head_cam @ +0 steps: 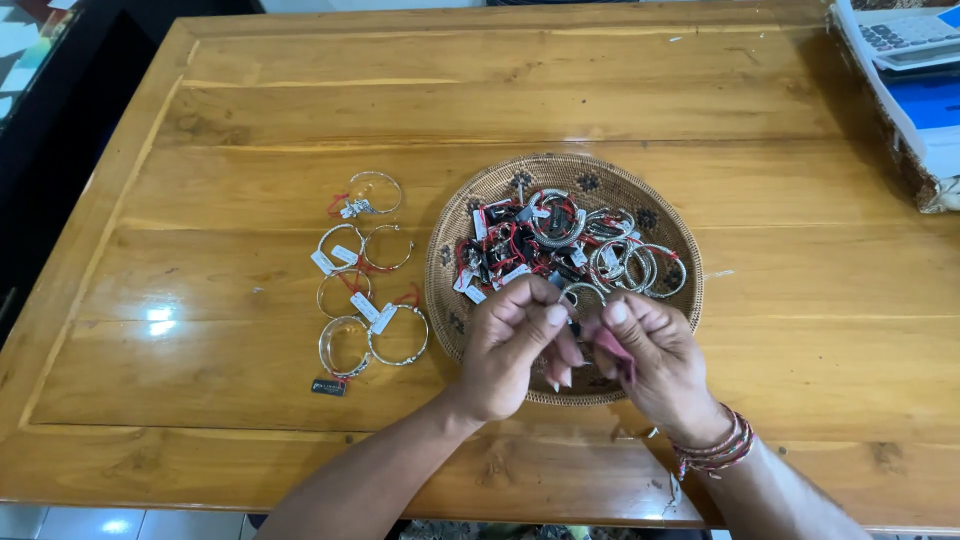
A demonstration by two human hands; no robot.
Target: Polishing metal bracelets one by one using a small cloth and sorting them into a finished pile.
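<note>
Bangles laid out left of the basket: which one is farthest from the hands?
The top bangle, alone at the far end of the group with a red tie and white tag; the other five lie nearer in pairs.

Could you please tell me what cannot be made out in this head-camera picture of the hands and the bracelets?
- Head view: the bracelet between the left hand and right hand is mostly hidden by fingers.
- The near part of the basket is covered by both hands.
- Tags on the bracelets on the table are too small to read.
- The calculator is cut off by the top-right edge.
</note>
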